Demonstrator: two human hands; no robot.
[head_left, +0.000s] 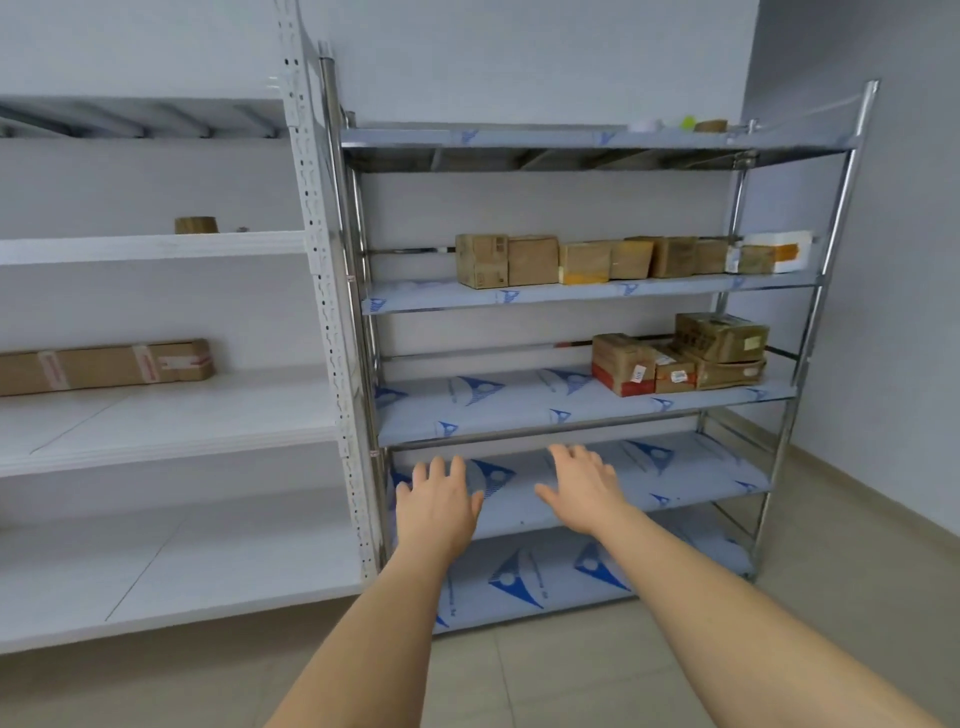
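Metal shelf (649, 483) near outstretched fingers (571, 460)

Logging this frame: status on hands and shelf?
Left hand open, empty. Right hand open, empty. Both held out before the lower shelf. Boxes one shelf up, to the right.

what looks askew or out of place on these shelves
The top carton on the steel rack's middle shelf sits tilted on the cartons under it, unlike the flat-standing row above. Nothing looks spilled.
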